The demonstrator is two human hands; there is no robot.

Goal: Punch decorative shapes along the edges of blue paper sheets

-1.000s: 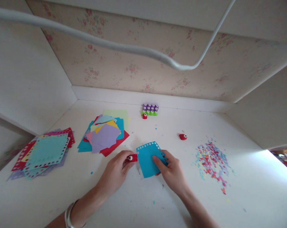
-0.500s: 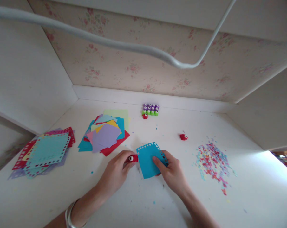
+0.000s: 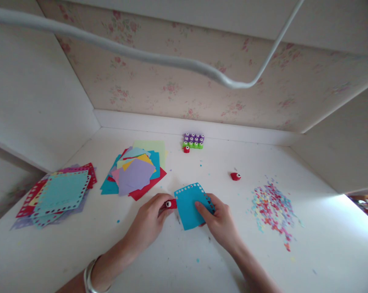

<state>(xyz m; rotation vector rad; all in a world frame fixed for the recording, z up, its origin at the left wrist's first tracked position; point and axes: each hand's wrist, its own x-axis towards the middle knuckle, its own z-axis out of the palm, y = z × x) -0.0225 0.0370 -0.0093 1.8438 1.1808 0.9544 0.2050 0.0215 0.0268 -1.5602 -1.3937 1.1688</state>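
Note:
A blue paper square [image 3: 188, 205] with small holes punched along its top and right edges lies on the white desk [image 3: 159, 260]. My right hand [image 3: 221, 221] pins the sheet down at its right side, index finger on the paper. My left hand [image 3: 147, 221] is closed round a small red paper punch [image 3: 170, 204], which sits against the sheet's left edge.
A fan of plain coloured papers [image 3: 135, 171] lies left of centre. A pile of punched sheets [image 3: 57, 193] is at the far left. A cluster of purple and green punches [image 3: 193, 141] stands at the back, a lone red punch [image 3: 235, 176] to the right, confetti scraps [image 3: 272, 209] beyond it.
Almost nothing has moved; both hands, the punch and the blue sheet stay in place, with only a slight shift of the view.

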